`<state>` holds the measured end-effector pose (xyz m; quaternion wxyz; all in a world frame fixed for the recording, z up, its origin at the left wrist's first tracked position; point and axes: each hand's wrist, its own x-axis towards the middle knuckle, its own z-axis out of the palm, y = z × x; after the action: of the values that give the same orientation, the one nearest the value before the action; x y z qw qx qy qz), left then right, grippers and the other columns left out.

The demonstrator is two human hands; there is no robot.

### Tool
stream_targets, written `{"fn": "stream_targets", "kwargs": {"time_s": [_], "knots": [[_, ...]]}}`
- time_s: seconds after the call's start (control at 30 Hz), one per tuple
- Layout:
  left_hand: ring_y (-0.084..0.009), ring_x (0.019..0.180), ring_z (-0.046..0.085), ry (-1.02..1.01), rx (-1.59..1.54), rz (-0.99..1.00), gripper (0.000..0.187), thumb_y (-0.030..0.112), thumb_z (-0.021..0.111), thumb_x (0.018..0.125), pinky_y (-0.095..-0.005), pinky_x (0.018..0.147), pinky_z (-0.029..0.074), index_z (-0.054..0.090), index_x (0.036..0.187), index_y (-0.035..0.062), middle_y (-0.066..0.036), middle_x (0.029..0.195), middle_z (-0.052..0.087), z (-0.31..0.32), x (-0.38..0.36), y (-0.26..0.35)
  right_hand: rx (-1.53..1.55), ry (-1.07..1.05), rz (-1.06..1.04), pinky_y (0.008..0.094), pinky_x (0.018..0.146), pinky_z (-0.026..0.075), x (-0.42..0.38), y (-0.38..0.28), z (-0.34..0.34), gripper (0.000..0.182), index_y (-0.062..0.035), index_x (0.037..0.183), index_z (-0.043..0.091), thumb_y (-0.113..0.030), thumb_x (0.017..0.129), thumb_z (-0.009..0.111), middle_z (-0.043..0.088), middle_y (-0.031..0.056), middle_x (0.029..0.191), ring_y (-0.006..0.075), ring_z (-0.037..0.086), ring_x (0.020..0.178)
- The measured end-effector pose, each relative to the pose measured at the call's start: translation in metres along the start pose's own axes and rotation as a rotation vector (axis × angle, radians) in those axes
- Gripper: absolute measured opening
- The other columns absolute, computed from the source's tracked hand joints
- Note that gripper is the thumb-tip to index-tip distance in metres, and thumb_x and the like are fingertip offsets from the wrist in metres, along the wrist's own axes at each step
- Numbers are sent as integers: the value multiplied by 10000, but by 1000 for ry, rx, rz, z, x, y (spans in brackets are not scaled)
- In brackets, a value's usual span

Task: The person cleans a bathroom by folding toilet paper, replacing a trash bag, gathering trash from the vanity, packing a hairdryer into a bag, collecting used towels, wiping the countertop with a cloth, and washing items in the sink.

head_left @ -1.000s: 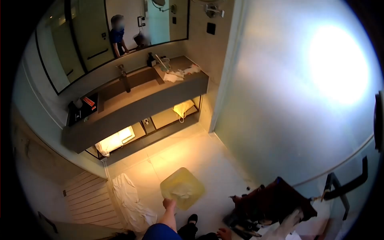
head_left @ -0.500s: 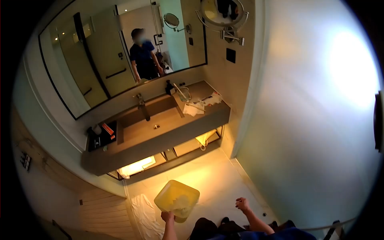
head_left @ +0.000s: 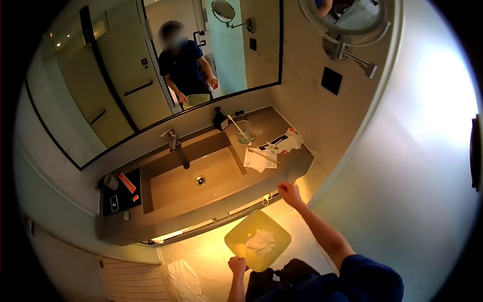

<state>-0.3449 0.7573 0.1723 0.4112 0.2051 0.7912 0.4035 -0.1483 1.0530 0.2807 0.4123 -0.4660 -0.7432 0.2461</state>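
Note:
A yellow wastebasket (head_left: 256, 221) with crumpled white paper (head_left: 260, 242) at its bottom hangs above the floor. My left hand (head_left: 238, 265) is closed around its near-left rim. My right hand (head_left: 290, 195) is raised to the front edge of the counter, below the litter there; its fingers are loosely bent and apart, with nothing visible in them. On the counter's right end lie a white paper (head_left: 258, 162) with a toothbrush (head_left: 264, 155) across it and torn wrappers (head_left: 288, 142). Behind them stands a glass (head_left: 244, 134) with another toothbrush (head_left: 235, 124) leaning in it.
The sink (head_left: 183, 186) and faucet (head_left: 172, 138) are left of the litter, with a black soap dispenser (head_left: 220, 121) behind. A black tray (head_left: 121, 194) sits at the far left. A white cloth (head_left: 183, 279) lies on the floor. A round magnifying mirror (head_left: 347, 25) juts from the wall.
I have moved nearer the counter. The wastebasket has come forward and right in my left hand. My right hand has risen from my side to the counter's edge.

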Motion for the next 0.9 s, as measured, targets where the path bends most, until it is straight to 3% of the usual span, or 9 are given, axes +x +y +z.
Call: {"fn": "stream_targets", "kwargs": {"time_s": [0.17,0.3,0.4,0.47,0.5,0.63,0.73,0.77,0.9], "knots": [[-192,344,537,9,77,65,203,10,470,705,-307,320,436,539,530,-67,-127,433,515,14,19,16,110,51,-110,319,559,463,154,-32,39,121,-19,845,627,-109,770,601,611,128,671,233,615,612],[-223,364,540,155,157,30,242,123,515,681,-336,432,457,572,503,-31,-123,411,528,29,33,-11,-144,24,-151,414,649,488,260,-22,89,219,-45,970,588,-132,768,587,635,143,754,332,616,718],[-251,388,540,278,149,-34,227,133,526,671,-363,439,437,570,530,-39,-148,441,534,46,27,-13,-404,-34,-107,463,697,481,306,-37,109,293,-74,1042,558,-179,771,589,635,158,789,366,608,769],[-265,397,543,342,176,-22,236,143,528,673,-371,444,436,569,532,-42,-155,449,536,48,-4,44,-442,-207,-60,487,712,479,337,-23,134,308,-92,1038,554,-223,764,602,635,170,803,383,604,789],[-269,397,540,356,84,-98,240,146,527,676,-376,444,435,573,538,-44,-157,451,538,59,2,15,-439,-268,-66,492,707,477,344,-23,137,293,-91,1015,555,-235,764,598,635,172,813,380,606,793],[-212,363,522,433,147,-200,227,110,507,670,-347,408,431,575,533,-58,-127,431,535,75,-7,6,-485,-365,-227,494,671,486,351,-1,155,169,-64,875,556,-207,785,546,640,183,802,369,624,769],[-187,360,528,402,-220,-330,223,81,480,664,-324,364,426,577,531,-68,-118,429,531,79,-20,40,-415,-257,-273,502,629,478,350,4,154,161,-73,852,538,-222,796,555,620,177,723,370,613,706],[-179,360,533,408,-211,-312,210,57,468,656,-304,336,424,578,535,-75,-119,437,531,79,-22,50,-249,-99,-424,501,584,461,350,3,146,137,-74,854,519,-202,813,546,587,183,668,390,587,655],[-204,355,508,434,-252,-393,147,-3,463,662,-320,313,382,543,608,-114,-149,481,522,89,-20,31,89,254,-200,475,571,453,374,-15,91,85,-64,846,510,-147,829,509,573,175,666,400,570,646]]}}
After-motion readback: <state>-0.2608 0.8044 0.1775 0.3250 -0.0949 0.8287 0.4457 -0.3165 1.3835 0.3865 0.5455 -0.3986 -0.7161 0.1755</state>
